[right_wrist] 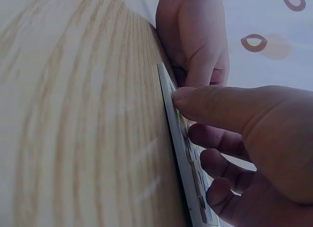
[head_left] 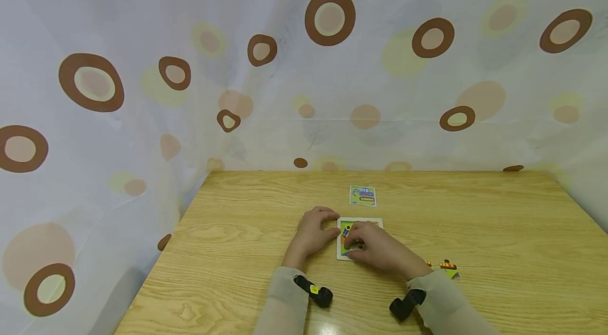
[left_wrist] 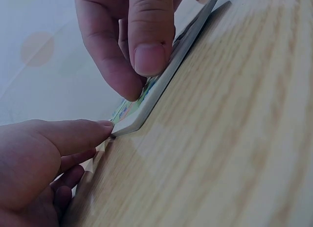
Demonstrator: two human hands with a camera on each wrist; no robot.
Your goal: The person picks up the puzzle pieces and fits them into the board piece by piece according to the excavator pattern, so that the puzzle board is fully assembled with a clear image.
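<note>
A small puzzle board point(head_left: 359, 219) with a pale frame and a colourful printed inside lies flat on the table. My left hand point(head_left: 313, 232) is at its left side, thumb tip against the frame corner in the left wrist view, fingers loosely bent. Over the board reaches my right hand point(head_left: 377, 245). Its thumb point(right_wrist: 215, 104) rests on the board's face, and the other fingers bend close above the puzzle pieces point(right_wrist: 196, 183). Thumb and fingertips stand apart in the right wrist view, with no piece showing between them. The hand hides much of the picture.
Behind the board lies a square card point(head_left: 362, 195) with a digger picture. Several loose puzzle pieces point(head_left: 448, 270) lie to the right, partly hidden by my right forearm. The wooden table point(head_left: 247, 208) meets a patterned curtain point(head_left: 285, 87) at its back and left.
</note>
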